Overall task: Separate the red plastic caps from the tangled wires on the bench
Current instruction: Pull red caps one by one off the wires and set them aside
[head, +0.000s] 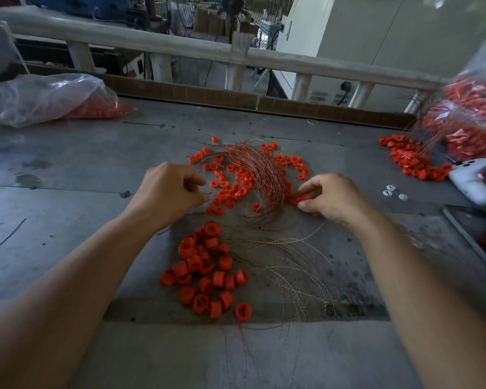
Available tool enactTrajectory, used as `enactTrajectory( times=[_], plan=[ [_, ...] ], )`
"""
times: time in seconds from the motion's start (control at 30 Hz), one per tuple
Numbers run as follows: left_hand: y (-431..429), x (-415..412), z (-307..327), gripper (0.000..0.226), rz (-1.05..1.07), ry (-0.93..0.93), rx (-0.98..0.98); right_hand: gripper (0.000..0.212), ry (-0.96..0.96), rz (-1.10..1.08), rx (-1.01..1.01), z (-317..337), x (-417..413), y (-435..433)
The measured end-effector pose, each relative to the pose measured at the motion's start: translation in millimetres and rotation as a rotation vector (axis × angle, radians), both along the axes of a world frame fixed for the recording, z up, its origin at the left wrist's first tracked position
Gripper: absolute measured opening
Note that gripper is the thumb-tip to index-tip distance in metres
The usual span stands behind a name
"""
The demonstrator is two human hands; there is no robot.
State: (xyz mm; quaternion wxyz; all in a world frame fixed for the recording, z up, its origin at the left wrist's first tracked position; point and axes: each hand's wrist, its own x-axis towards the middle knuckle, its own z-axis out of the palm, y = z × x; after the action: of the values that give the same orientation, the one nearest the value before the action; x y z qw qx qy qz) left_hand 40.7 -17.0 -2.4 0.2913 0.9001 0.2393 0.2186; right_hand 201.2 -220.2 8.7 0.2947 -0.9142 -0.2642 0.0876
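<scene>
At the far left of the grey bench [68,169], a clear plastic bag [40,96] lies slumped on its side, red caps showing through near its mouth. Your left hand [167,193] hovers at the left edge of the tangled wires [254,169], fingers curled in narrow with thumb and forefinger pinched together; whether a strand sits between them is too fine to tell. The copper-coloured tangle arches over a scatter of red plastic caps [230,189] in the middle of the bench, many of them threaded among the strands. Nearer you, a second cluster of loose caps [208,270] lies just in front of your left forearm, with thin wire strands [289,268] fanning out to its right toward the near edge. Your right hand [330,196] is at the right foot of the tangle, thumb and fingers closed on a small clump of red caps [297,200] that touches the wires. Further right, a few small white pieces [392,192] lie apart on the bench beside a white handheld device [472,178]. At the far right, a large clear bag [472,108] bulges with red caps and copper wire, and more caps [413,158] spill from it onto the bench. A dark flat panel [477,237] lies at the bench's near right edge.
</scene>
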Motion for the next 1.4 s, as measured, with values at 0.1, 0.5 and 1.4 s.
enactTrajectory(
  times=[0.1,0.5,1.4],
  plan=[
    [0,0,-1,0.027,0.006,-0.006,-0.007,0.028,-0.063,0.073,0.068,-3,-7,6],
    [-4,-2,-1,0.025,-0.022,0.031,0.015,0.036,-0.196,-0.103,0.107,11,26,6],
    [-21,1,6,0.027,-0.168,0.015,0.084,0.028,-0.279,0.080,0.097,7,2,46]
  ],
)
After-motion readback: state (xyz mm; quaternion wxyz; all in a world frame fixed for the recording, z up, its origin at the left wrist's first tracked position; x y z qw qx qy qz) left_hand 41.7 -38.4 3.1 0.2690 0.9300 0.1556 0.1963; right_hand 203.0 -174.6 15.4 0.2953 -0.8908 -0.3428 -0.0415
